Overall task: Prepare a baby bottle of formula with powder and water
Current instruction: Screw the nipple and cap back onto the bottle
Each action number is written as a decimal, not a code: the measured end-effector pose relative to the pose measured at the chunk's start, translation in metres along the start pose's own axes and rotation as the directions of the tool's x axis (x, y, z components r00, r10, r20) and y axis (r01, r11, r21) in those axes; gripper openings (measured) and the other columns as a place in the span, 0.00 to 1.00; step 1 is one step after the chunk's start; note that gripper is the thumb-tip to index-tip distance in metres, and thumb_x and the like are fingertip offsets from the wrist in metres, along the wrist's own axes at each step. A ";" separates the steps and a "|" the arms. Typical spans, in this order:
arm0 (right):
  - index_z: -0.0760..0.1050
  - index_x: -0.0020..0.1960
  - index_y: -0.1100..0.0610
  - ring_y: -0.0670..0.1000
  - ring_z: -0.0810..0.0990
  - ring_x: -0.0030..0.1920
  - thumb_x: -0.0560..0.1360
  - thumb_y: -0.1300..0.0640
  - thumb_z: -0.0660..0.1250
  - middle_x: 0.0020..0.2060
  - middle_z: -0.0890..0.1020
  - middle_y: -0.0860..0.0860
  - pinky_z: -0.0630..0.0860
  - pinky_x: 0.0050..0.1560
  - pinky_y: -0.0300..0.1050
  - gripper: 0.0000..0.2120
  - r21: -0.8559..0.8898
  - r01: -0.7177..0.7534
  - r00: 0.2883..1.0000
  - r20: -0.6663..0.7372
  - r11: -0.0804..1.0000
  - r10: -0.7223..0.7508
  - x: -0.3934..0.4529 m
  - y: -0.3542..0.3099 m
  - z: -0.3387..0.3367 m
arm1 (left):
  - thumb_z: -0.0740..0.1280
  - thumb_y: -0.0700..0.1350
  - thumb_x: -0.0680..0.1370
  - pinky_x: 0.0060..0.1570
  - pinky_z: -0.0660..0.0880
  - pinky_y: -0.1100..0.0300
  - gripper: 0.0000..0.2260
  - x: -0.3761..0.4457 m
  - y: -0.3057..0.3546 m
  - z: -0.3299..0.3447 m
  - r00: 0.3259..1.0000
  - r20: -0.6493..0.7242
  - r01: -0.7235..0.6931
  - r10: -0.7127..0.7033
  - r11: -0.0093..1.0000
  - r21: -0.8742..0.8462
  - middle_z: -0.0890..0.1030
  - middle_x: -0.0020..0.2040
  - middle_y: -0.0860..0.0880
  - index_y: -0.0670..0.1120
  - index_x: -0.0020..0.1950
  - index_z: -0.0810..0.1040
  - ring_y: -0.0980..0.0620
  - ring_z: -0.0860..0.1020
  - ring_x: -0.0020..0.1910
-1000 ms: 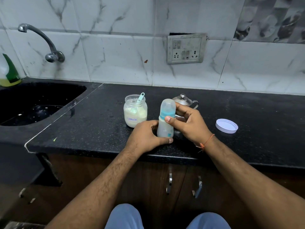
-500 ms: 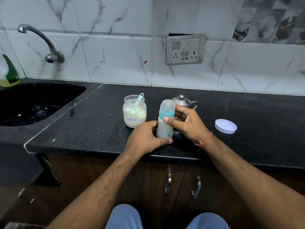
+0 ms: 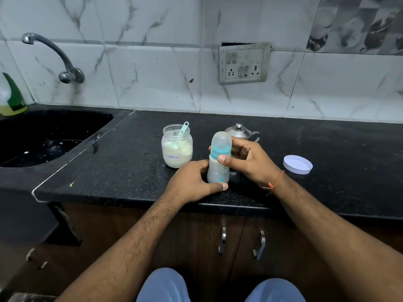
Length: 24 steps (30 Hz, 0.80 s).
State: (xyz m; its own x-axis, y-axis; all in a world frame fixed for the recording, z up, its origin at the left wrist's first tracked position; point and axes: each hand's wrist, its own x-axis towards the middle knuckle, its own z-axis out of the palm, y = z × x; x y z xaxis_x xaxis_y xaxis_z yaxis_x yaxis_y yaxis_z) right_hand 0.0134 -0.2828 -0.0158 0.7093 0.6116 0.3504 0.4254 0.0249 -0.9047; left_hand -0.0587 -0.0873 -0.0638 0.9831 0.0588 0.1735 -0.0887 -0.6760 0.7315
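Gripping the bottle (image 3: 218,164) with both hands, left hand (image 3: 192,184) low, right hand (image 3: 248,160) at the collar, a hard twist could tip it into the open jar (image 3: 177,149).

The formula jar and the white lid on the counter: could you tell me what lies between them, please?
In the head view, between the formula jar and the white lid stand the baby bottle, gripped by both hands, and behind it a small steel pot.

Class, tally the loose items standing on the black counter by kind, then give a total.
Bottle: 1
Jar: 1
Kettle: 1
Lid: 1
Total: 4
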 end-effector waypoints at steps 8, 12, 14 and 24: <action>0.77 0.72 0.61 0.49 0.86 0.63 0.78 0.66 0.75 0.61 0.87 0.52 0.81 0.64 0.45 0.24 -0.046 0.049 0.986 -0.156 0.998 -0.055 -0.007 0.004 0.018 | 0.78 0.71 0.67 0.53 0.84 0.51 0.28 -0.011 0.018 0.013 0.983 -0.163 0.109 -0.080 0.979 0.173 0.87 0.49 0.59 0.58 0.61 0.83 0.56 0.85 0.50; 0.78 0.70 0.58 0.49 0.86 0.62 0.77 0.66 0.76 0.59 0.88 0.50 0.81 0.64 0.45 0.23 -0.082 0.014 0.995 -0.093 0.997 -0.022 -0.005 -0.001 0.008 | 0.81 0.64 0.73 0.58 0.82 0.59 0.29 -0.002 0.014 -0.008 0.995 0.097 -0.006 0.015 0.996 -0.087 0.87 0.58 0.59 0.56 0.70 0.79 0.66 0.85 0.54; 0.77 0.71 0.58 0.50 0.85 0.63 0.77 0.66 0.76 0.61 0.88 0.51 0.80 0.64 0.45 0.23 -0.090 0.005 0.997 -0.071 0.996 -0.012 -0.003 -0.002 0.005 | 0.78 0.53 0.82 0.48 0.75 0.70 0.18 0.001 0.016 -0.013 0.990 0.132 -0.043 0.055 0.994 -0.096 0.85 0.52 0.59 0.54 0.70 0.79 0.71 0.81 0.43; 0.79 0.71 0.59 0.51 0.85 0.64 0.77 0.60 0.78 0.60 0.88 0.50 0.80 0.68 0.58 0.24 -0.122 0.024 0.967 -0.251 0.992 -0.054 -0.010 0.008 0.023 | 0.68 0.66 0.80 0.52 0.83 0.45 0.20 -0.016 0.031 0.018 0.966 -0.257 0.077 -0.015 0.969 0.236 0.87 0.52 0.51 0.53 0.64 0.79 0.45 0.85 0.53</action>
State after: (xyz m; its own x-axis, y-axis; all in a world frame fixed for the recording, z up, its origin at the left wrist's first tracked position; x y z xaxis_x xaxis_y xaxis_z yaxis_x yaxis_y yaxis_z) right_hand -0.0026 -0.2706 -0.0318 0.8036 0.3915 0.4482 0.5073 -0.0571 -0.8599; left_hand -0.0738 -0.1223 -0.0559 0.9099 0.2557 0.3268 0.0279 -0.8234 0.5667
